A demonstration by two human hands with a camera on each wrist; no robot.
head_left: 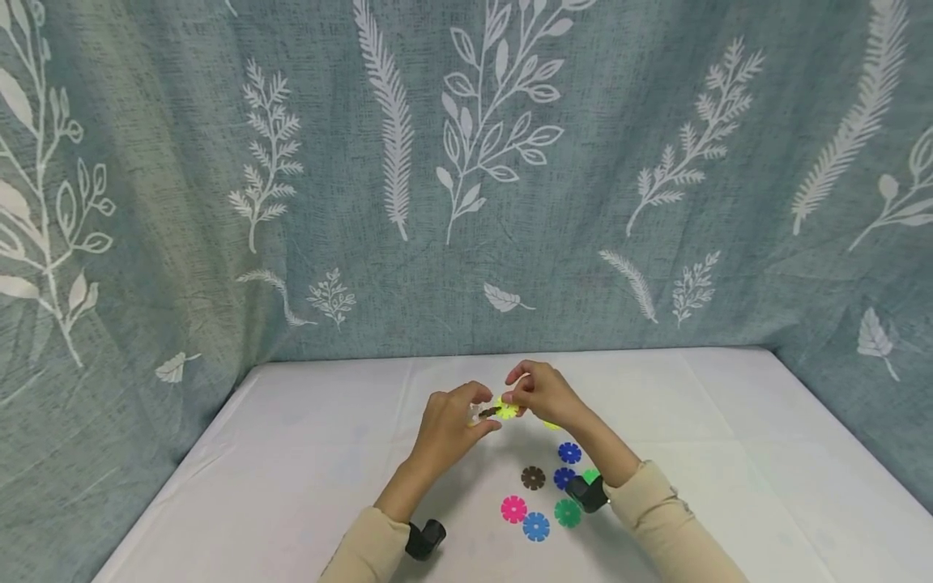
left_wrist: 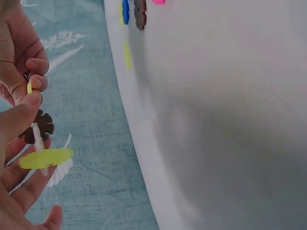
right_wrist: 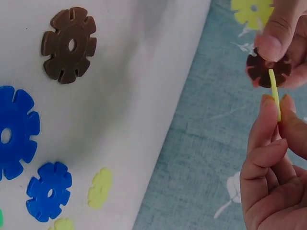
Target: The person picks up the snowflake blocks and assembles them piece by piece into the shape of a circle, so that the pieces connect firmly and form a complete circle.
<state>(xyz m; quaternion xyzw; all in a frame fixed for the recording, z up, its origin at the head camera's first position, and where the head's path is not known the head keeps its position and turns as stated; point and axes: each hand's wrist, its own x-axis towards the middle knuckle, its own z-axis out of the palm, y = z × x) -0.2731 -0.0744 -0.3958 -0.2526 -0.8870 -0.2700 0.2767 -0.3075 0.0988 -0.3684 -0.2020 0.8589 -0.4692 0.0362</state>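
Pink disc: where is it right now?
In the head view, the pink disc lies on the white tabletop, just up and left of the light blue disc, with a brown disc farther back.

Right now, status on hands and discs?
Left hand pinches brown disc, joined with others. Right hand pinches yellow disc beside it; slotting unclear. Nothing visibly in the way.
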